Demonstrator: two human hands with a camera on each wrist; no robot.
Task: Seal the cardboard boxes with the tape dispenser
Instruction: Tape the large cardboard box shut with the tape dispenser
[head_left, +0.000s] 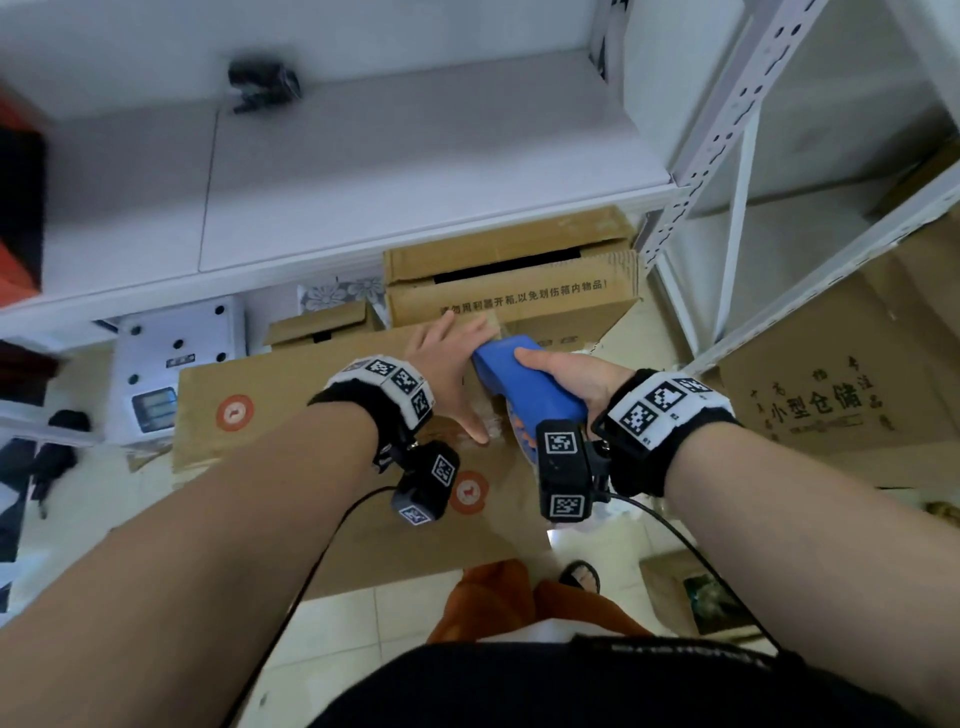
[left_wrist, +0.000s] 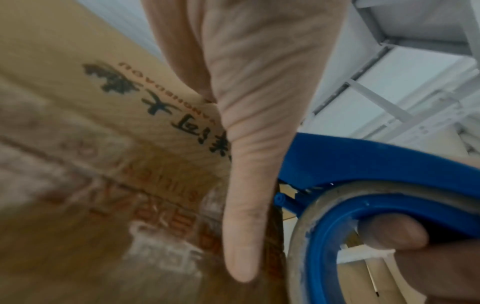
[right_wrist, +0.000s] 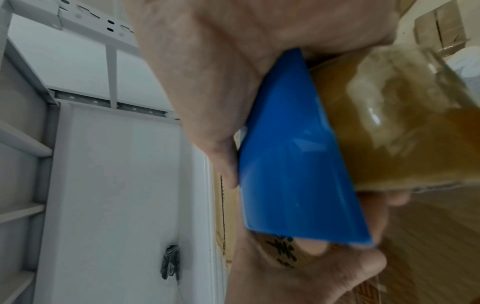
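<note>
A large brown cardboard box (head_left: 291, 415) with orange round marks lies on the floor in front of me. My left hand (head_left: 452, 374) rests flat on its top with straight fingers, the thumb (left_wrist: 244, 216) lying along the seam. Right beside it my right hand (head_left: 566, 371) grips a blue tape dispenser (head_left: 524, 379) (right_wrist: 293, 168) loaded with a clear tape roll (left_wrist: 301, 236) (right_wrist: 389, 127). The dispenser's front end sits at the far edge of the box top, close to the left fingers. A strip of shiny tape (head_left: 493, 423) shows on the seam near the left thumb.
A second open cardboard box (head_left: 509, 280) with printed text stands behind the large one, under a white metal shelf (head_left: 363, 171). More boxes (head_left: 831, 384) sit at right, a white scale (head_left: 176, 364) at left. My sandalled foot (head_left: 582, 574) is on the tiled floor.
</note>
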